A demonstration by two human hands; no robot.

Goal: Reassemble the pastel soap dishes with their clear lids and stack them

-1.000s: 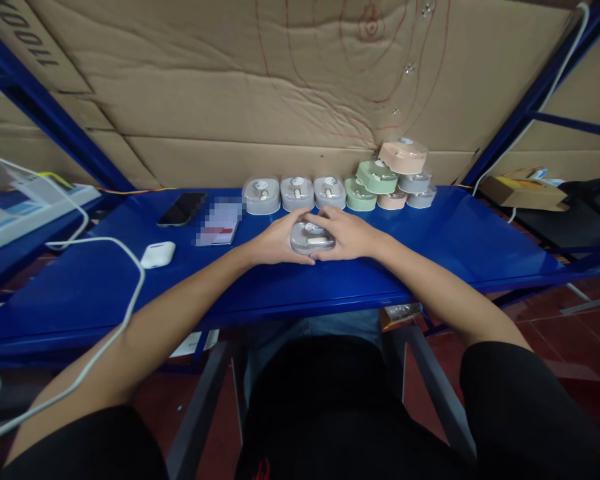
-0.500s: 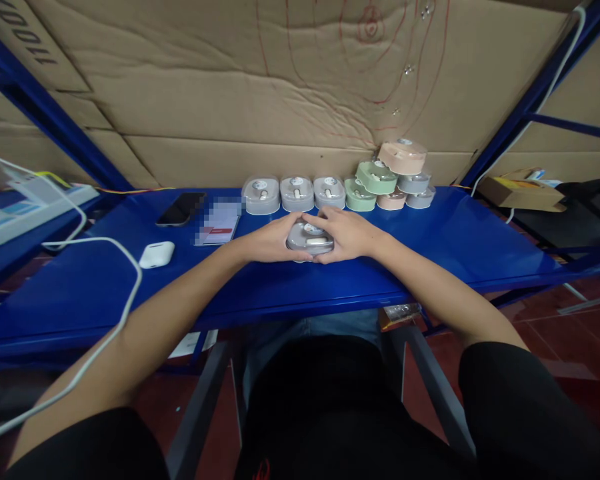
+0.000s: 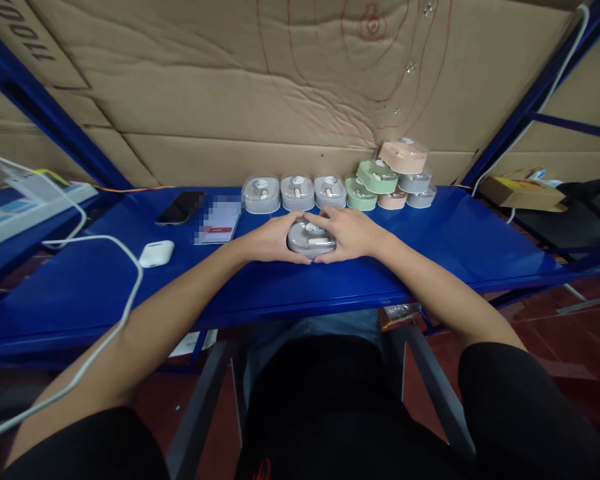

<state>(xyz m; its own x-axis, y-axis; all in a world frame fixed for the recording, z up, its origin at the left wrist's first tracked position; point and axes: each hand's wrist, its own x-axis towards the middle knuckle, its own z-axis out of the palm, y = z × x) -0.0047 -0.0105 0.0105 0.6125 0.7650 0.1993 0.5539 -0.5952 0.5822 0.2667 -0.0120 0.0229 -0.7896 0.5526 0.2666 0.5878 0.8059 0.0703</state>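
Both my hands meet on a clear plastic oval case (image 3: 311, 239) lying on the blue metal shelf (image 3: 455, 230). My left hand (image 3: 275, 240) cups its left side, and my right hand (image 3: 345, 233) covers its right side and upper edge. A pale gold item shows inside the case. Just beyond my fingers stand several similar cases, with a row of three clear ones (image 3: 297, 193) nearest. To their right is a stack of green (image 3: 377, 177), peach (image 3: 404, 156) and grey cases.
On the shelf's left lie a black smartphone (image 3: 181, 208), a blurred printed card (image 3: 219, 222) and a white earbud case (image 3: 157, 253). A white cable (image 3: 135, 300) crosses my left forearm. Cardboard (image 3: 205, 87) stands behind the shelf, with a brown box (image 3: 520, 193) to the right.
Both hands stay on the case, which shifts slightly between them. The whole view tilts a little.
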